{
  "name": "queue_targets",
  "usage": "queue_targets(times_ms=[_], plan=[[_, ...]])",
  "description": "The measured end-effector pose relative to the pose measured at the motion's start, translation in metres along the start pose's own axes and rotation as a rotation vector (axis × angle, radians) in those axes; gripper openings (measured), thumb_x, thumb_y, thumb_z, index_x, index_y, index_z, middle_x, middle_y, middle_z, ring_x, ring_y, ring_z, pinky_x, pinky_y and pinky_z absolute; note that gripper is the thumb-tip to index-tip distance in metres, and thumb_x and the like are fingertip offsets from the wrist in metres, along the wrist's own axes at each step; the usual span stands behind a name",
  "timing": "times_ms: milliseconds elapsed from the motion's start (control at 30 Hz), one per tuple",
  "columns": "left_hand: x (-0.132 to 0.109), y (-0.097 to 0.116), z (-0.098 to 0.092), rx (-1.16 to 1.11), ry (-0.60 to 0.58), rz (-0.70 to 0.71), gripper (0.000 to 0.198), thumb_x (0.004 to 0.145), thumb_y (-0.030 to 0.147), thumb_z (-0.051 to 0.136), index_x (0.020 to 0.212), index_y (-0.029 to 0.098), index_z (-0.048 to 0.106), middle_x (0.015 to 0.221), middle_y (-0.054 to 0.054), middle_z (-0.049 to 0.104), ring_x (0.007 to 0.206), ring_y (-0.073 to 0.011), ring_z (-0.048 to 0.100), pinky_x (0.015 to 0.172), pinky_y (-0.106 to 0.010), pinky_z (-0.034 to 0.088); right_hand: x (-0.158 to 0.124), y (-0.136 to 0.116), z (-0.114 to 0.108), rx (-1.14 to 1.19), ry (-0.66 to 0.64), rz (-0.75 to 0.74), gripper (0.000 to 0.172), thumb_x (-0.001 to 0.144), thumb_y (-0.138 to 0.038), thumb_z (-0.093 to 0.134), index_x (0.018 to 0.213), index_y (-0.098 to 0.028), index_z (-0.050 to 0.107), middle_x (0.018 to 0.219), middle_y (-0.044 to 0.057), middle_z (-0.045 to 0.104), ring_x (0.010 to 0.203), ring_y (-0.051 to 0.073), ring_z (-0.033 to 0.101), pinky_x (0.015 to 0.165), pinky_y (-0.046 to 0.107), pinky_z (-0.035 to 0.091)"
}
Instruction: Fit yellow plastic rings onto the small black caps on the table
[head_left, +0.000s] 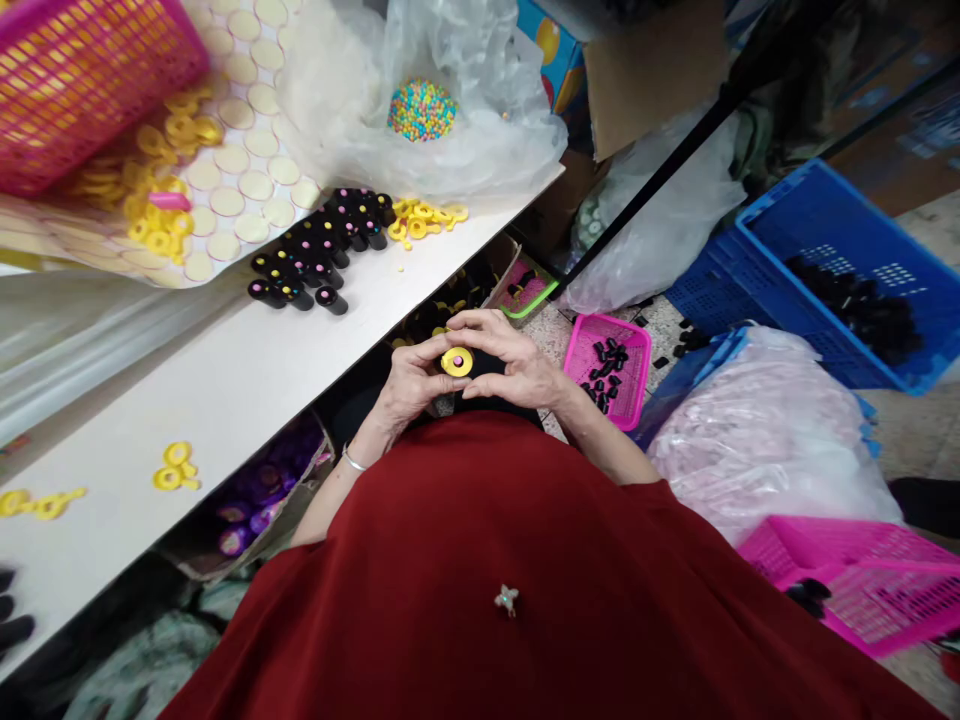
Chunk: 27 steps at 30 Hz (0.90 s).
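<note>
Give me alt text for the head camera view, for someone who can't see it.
Left hand and right hand meet around a yellow ring with a pink bead at its middle, beside a white table bearing black tubes and loose yellow rings.

**Single Head-Worn View, Faced Forward and Down**

From above the red top, the left hand and right hand are viewed centrally, at close range; the white table is seen slantwise at left, the speckled floor farther below, at right.
</note>
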<state>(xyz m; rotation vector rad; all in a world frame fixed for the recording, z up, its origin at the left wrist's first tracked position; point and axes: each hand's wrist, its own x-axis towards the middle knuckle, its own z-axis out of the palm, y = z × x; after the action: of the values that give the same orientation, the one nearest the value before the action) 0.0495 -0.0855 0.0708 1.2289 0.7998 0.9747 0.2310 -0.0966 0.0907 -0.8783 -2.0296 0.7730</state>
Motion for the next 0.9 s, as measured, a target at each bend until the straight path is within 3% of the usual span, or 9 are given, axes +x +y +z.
queue_targets(times_ms=[67,167,367,500,600,800,900], plan=[[0.000,0.002,-0.001,-0.049,-0.069,-0.110,0.050,0.050,0.029,0.088,0.096,0.015,0.074,0.079,-0.002,0.068,0.071,-0.0133,0.061,0.071,-0.027,0.051,0.004,0.008,-0.006,-0.005,-0.086,-0.078,0.042,0.085,-0.044,0.060,0.121,-0.023,0.060,0.116,0.009,0.054,0.108,0.024,0.046,0.095,0.050,0.039],[0.000,0.001,0.001,-0.098,-0.086,-0.134,0.052,0.049,0.029,0.089,0.095,0.014,0.071,0.078,-0.001,0.067,0.067,-0.0110,0.060,0.066,-0.024,0.051,0.009,0.012,-0.008,-0.046,-0.071,-0.116,0.031,0.087,-0.042,0.056,0.110,-0.023,0.065,0.108,0.008,0.057,0.101,0.022,0.048,0.090,0.046,0.042],[0.002,-0.013,0.008,-0.101,0.061,0.079,0.053,0.049,0.033,0.089,0.093,0.018,0.062,0.075,0.003,0.064,0.065,-0.0080,0.060,0.062,-0.019,0.050,0.007,-0.001,0.003,-0.051,0.124,0.005,0.017,0.080,-0.034,0.065,0.090,-0.020,0.064,0.093,0.005,0.057,0.088,0.019,0.050,0.082,0.040,0.044],[0.006,-0.017,0.008,-0.016,0.216,0.298,0.046,0.050,0.042,0.087,0.084,0.017,0.067,0.085,-0.004,0.068,0.082,-0.0148,0.063,0.076,-0.029,0.053,0.003,-0.012,0.020,0.008,0.359,0.170,0.016,0.076,-0.029,0.069,0.085,-0.020,0.059,0.088,0.002,0.054,0.085,0.016,0.052,0.077,0.035,0.046],[0.008,-0.017,0.010,0.038,0.253,0.375,0.041,0.053,0.043,0.085,0.083,0.019,0.071,0.087,-0.006,0.069,0.086,-0.0172,0.063,0.080,-0.034,0.052,0.001,-0.015,0.030,0.009,0.453,0.234,0.018,0.074,-0.030,0.071,0.081,-0.020,0.057,0.087,0.001,0.053,0.081,0.015,0.052,0.073,0.032,0.046],[0.009,-0.015,0.015,0.057,0.240,0.357,0.038,0.054,0.035,0.087,0.085,0.020,0.074,0.088,-0.005,0.068,0.084,-0.0161,0.062,0.080,-0.033,0.051,0.000,-0.018,0.035,-0.029,0.543,0.282,0.024,0.072,-0.033,0.073,0.073,-0.021,0.052,0.080,-0.001,0.050,0.076,0.013,0.049,0.072,0.032,0.046],[0.009,-0.011,0.016,-0.054,0.155,0.260,0.039,0.054,0.033,0.087,0.088,0.019,0.074,0.089,-0.005,0.067,0.086,-0.0162,0.062,0.081,-0.032,0.051,-0.003,-0.018,0.030,0.061,0.526,0.280,0.027,0.072,-0.039,0.073,0.072,-0.021,0.053,0.079,-0.001,0.052,0.075,0.013,0.050,0.071,0.031,0.046]])
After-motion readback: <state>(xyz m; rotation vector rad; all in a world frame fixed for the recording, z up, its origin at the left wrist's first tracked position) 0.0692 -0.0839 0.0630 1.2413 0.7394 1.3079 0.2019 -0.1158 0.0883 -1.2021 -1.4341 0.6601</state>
